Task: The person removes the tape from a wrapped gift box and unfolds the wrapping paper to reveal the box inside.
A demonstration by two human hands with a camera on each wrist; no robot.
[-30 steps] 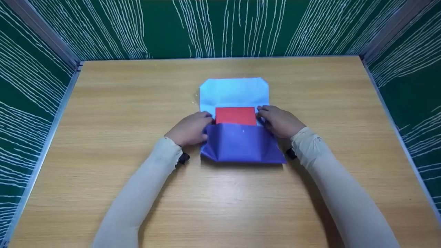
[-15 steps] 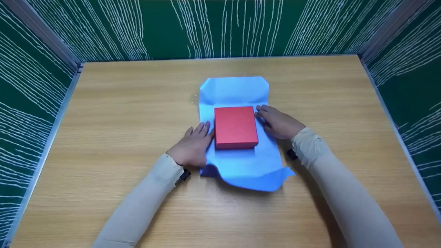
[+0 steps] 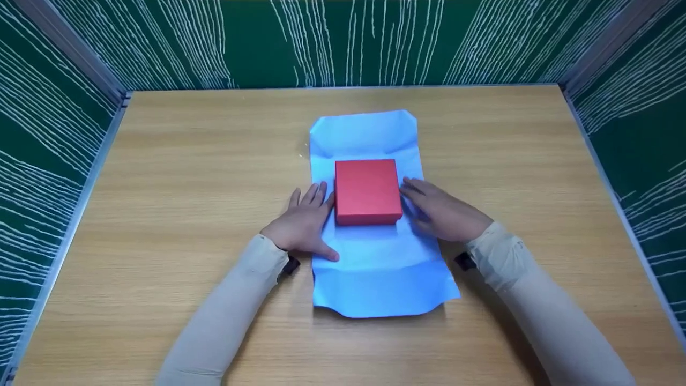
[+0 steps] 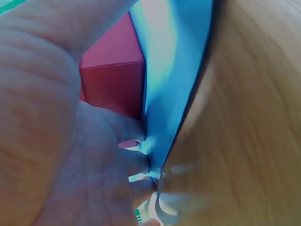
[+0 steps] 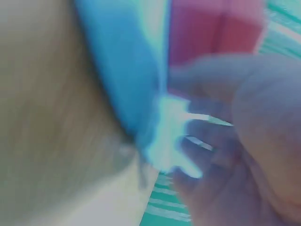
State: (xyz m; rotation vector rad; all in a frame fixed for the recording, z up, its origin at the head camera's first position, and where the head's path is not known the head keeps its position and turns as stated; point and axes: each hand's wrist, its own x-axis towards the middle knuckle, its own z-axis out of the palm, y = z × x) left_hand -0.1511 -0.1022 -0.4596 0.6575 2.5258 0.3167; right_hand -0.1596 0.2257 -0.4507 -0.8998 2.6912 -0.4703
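Observation:
A red box (image 3: 367, 190) lies flat on a long sheet of blue wrapping paper (image 3: 380, 289), a little above the sheet's middle. To the box's left, my left hand (image 3: 301, 225) rests on the paper's edge with fingers spread, the index fingertip close to the box and the thumb lying on the sheet. My right hand (image 3: 445, 212) is at the paper's right edge, its extended fingers beside the box. The left wrist view has the box (image 4: 115, 75) beyond the palm and the paper (image 4: 176, 70) along the fingertips. The right wrist view is blurred.
Everything rests on a wooden table (image 3: 161, 177). Green walls (image 3: 257, 48) with white streaks rise along the back and both sides. The paper's near end is slightly lifted and wavy, with a shadow beneath it.
The near flap of paper, folded up over the box one second ago, has fallen back and lies spread toward me. My left hand opened its fingers; my right hand moved slightly nearer me.

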